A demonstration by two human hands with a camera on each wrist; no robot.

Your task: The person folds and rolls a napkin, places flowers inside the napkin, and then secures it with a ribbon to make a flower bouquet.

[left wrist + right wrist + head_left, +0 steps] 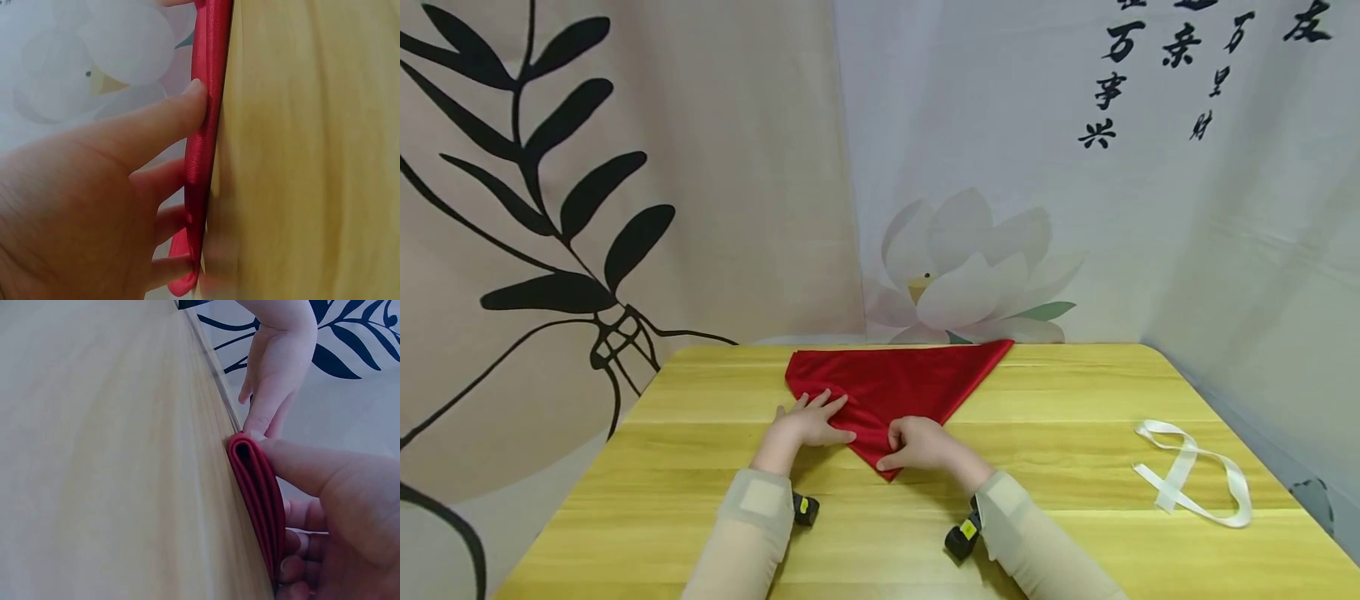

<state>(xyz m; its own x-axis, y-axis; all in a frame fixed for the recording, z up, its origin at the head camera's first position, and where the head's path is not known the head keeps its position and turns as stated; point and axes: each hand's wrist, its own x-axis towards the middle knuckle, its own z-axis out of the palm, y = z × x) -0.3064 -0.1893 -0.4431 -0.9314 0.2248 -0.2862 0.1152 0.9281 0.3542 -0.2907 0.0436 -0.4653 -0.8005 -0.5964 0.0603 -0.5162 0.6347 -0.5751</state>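
Observation:
A red cloth [902, 379], folded into a triangle of several layers, lies on the wooden table with its point toward the person. Spread over its left slanted edge, the left hand [808, 423] presses down with straight fingers. Near the front point is the right hand [919, 446], its fingers curled and its thumb at the cloth's edge, pinching it. In the right wrist view the layered fold [256, 487] stands out between the thumb and the table, with curled fingertips against its upper face. In the left wrist view, the left thumb [197, 100] touches the cloth.
A white ribbon [1238, 500] lies in a loose loop on the table's right side. Behind the table [1075, 417] hangs a curtain [737, 167] printed with leaves, a lotus and black characters. Each wrist carries a small black camera [962, 537].

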